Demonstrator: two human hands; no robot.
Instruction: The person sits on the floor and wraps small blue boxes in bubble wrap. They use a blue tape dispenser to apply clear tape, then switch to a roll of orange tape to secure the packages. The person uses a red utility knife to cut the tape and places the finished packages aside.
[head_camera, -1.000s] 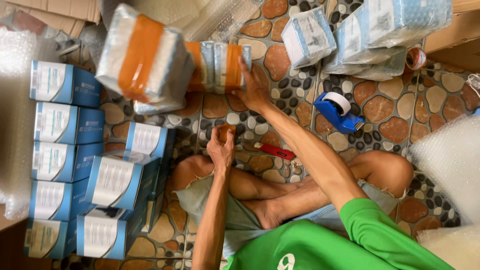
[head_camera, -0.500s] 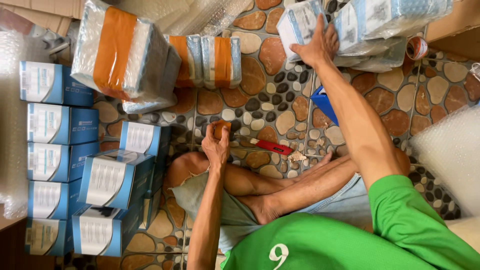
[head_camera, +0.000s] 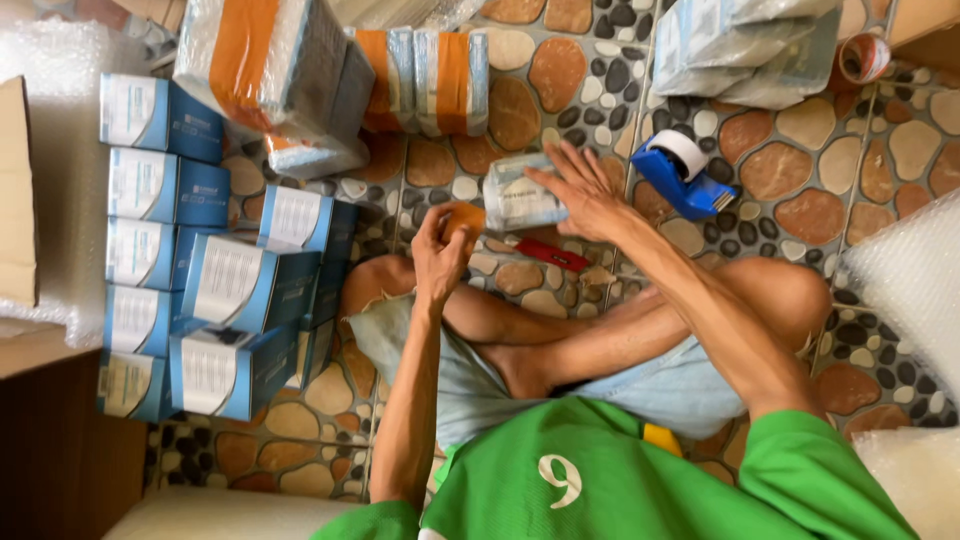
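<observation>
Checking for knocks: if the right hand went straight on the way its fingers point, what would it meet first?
The right hand points up-left over the wrapped box it touches; next in line, probably, the taped parcels.
</observation>
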